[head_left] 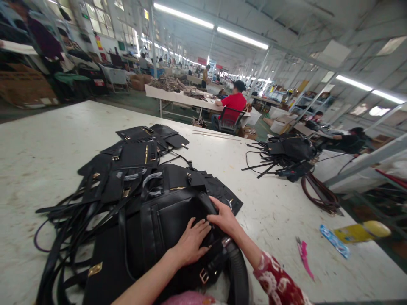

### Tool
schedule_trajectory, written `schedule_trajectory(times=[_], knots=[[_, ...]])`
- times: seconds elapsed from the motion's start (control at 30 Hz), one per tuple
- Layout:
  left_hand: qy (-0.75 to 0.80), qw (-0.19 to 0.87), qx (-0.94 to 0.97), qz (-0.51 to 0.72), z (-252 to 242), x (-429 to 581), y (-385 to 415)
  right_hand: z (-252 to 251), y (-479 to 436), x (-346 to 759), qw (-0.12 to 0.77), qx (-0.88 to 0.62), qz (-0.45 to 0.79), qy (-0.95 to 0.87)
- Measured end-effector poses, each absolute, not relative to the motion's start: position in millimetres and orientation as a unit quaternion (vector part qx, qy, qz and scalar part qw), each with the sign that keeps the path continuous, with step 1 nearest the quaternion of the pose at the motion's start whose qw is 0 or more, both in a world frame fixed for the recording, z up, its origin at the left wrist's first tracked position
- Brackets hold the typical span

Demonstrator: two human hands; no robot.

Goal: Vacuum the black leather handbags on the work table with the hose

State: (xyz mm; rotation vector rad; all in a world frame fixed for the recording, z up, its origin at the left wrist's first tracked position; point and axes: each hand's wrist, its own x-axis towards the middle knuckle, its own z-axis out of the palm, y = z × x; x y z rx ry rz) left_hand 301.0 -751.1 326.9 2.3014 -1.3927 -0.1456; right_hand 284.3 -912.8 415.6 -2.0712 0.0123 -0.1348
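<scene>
Position: the black bag (165, 228) lies flat at lower centre of the frame, on the near part of the white table (47, 144). It rests partly on a heap of cut black leather panels (136, 161).

Grip: the left hand (190, 241) lies flat on the bag's face, fingers spread, pressing and clasping nothing. The right hand (224, 218) sits just beside it at the bag's upper right edge. Its fingers bend over that edge, but it cannot be told whether they close on it.

Hazards, as judged:
- Loose black straps (63, 220) trail from under the heap toward lower left. Dragging the bag could snag them and pull panels along.
- A metal buckle (203, 275) lies just below the left wrist and could scratch the leather or catch skin if the hand slides back.
- A thick rolled handle (238, 271) curves under the right forearm, and the sleeve could foul it.

Edges and room:
- The table surface is bare to the left and upper left.
- To the right of the bag a bare strip runs to a pink tool (303, 254) and a blue packet (333, 240) near the right edge, where a push could send them off.
- A second dark heap (286, 154) and a coil of brown belts (321, 197) sit well apart at right centre, the coil overhanging the edge.
- A person in a red shirt (233, 103) sits at another table, far off.
</scene>
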Motion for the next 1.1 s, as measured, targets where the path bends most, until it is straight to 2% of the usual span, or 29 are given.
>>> schedule_trajectory(times=[0.2, 0.33, 0.43, 0.53, 0.63, 0.73, 0.9, 1.1], knots=[[-0.496, 0.248, 0.830, -0.053, 323.4, 303.2, -748.0, 429.5, -898.4, 365.7, 0.477, -0.875, -0.074, 0.042], [-0.498, 0.272, 0.821, -0.055, 335.5, 293.2, -733.5, 450.7, -893.7, 375.3, 0.474, -0.877, -0.080, 0.015], [-0.452, 0.282, 0.846, 0.017, 342.2, 281.8, -707.6, 461.8, -883.7, 357.7, 0.492, -0.867, -0.071, -0.037], [-0.292, 0.301, 0.896, 0.146, 332.4, 277.8, -667.1, 464.6, -862.5, 330.5, 0.502, -0.857, 0.012, -0.117], [-0.063, 0.390, 0.895, 0.207, 310.2, 291.4, -621.8, 457.4, -833.0, 308.5, 0.459, -0.863, 0.112, -0.179], [0.072, 0.554, 0.818, 0.138, 293.0, 319.5, -591.2, 445.4, -806.3, 303.1, 0.412, -0.877, 0.138, -0.205], [0.124, 0.787, 0.603, 0.044, 294.9, 364.4, -588.9, 432.7, -781.1, 321.2, 0.424, -0.875, 0.120, -0.201], [0.127, 0.851, 0.507, 0.041, 292.5, 382.4, -604.3, 415.8, -760.0, 344.3, 0.519, -0.824, 0.115, -0.198]])
